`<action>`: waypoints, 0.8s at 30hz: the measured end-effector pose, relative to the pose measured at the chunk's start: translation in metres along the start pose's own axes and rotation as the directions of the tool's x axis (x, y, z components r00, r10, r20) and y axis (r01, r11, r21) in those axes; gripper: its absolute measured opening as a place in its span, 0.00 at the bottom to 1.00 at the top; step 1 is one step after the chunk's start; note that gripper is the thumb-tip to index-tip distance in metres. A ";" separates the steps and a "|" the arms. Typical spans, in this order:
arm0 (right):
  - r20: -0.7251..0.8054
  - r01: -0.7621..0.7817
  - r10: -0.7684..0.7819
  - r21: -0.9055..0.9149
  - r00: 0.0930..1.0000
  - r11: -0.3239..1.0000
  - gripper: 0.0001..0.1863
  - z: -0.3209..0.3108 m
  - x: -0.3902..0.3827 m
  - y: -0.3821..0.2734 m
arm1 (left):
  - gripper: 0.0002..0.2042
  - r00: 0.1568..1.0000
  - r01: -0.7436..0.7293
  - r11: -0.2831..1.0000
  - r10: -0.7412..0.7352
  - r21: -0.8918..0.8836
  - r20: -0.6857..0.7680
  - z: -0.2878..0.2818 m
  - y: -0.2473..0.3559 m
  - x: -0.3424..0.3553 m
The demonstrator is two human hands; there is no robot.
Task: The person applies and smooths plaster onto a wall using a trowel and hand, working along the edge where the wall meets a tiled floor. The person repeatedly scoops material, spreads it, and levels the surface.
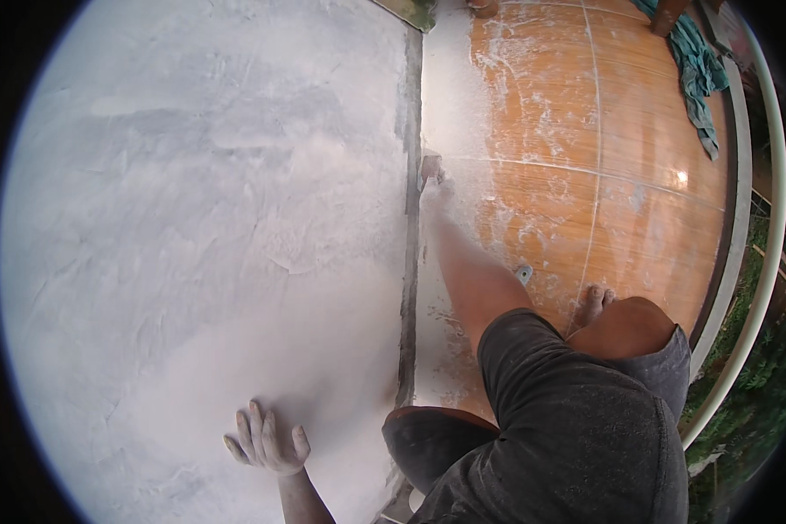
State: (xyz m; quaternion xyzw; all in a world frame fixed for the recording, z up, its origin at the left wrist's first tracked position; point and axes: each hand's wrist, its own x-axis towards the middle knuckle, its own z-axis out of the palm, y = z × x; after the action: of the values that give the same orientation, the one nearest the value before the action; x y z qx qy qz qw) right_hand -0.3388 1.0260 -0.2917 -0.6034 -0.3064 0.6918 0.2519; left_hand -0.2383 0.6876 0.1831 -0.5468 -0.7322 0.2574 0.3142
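My left hand (269, 444), coated in white dust, rests open against the white, patchily plastered wall (192, 244), its fingers spread. Far ahead, my right hand (435, 187) reaches low along the foot of the wall. Its fingers close around a small brownish flat piece (430, 163) beside the dark grey joint strip (408, 262). Dust and distance blur the piece, so its kind is not clear. A haze of white powder hangs around my right forearm.
Orange-brown floor tiles (541, 210) streaked with white powder lie to the right. A small pale object (523, 274) sits near my foot (596, 301). A teal cloth (699, 79) lies at the far right, by a curved pale railing (764, 262) with greenery beyond.
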 end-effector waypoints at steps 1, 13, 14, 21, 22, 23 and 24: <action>-0.002 0.034 -0.034 0.165 0.999 0.986 0.14 -0.004 0.003 0.005 | 0.22 1.000 0.015 1.000 -0.015 -0.008 0.002 0.001 0.000 0.000; -0.024 0.018 -0.018 -0.022 1.000 1.000 0.15 -0.027 -0.004 -0.022 | 0.22 1.000 0.026 0.999 -0.027 -0.031 -0.006 -0.001 0.001 0.000; -0.059 0.050 -0.051 -0.025 0.997 0.998 0.15 -0.030 -0.005 -0.030 | 0.22 1.000 0.027 0.999 -0.027 -0.036 -0.010 -0.001 0.001 0.000; -0.029 0.098 -0.096 0.073 0.995 0.993 0.14 -0.032 0.007 -0.079 | 0.23 1.000 -0.005 0.999 0.006 -0.038 0.017 0.001 -0.002 -0.001; -0.037 0.181 -0.180 0.048 0.983 0.982 0.16 -0.027 0.016 -0.085 | 0.23 1.000 -0.015 0.999 0.016 -0.038 0.018 0.001 -0.002 0.000; -0.090 0.331 -0.326 0.042 0.941 0.943 0.17 -0.021 0.023 -0.088 | 0.23 1.000 -0.021 0.999 0.022 -0.038 0.015 0.002 -0.002 0.001; -0.101 0.400 -0.396 0.027 0.913 0.916 0.19 -0.015 0.028 -0.087 | 0.23 1.000 -0.026 0.999 0.026 -0.038 0.013 0.001 -0.002 0.001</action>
State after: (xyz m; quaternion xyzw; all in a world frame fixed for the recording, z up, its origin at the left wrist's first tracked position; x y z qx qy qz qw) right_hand -0.3294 1.1075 -0.2482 -0.5540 -0.3943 0.6040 0.4158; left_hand -0.2409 0.6879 0.1840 -0.5604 -0.7318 0.2512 0.2956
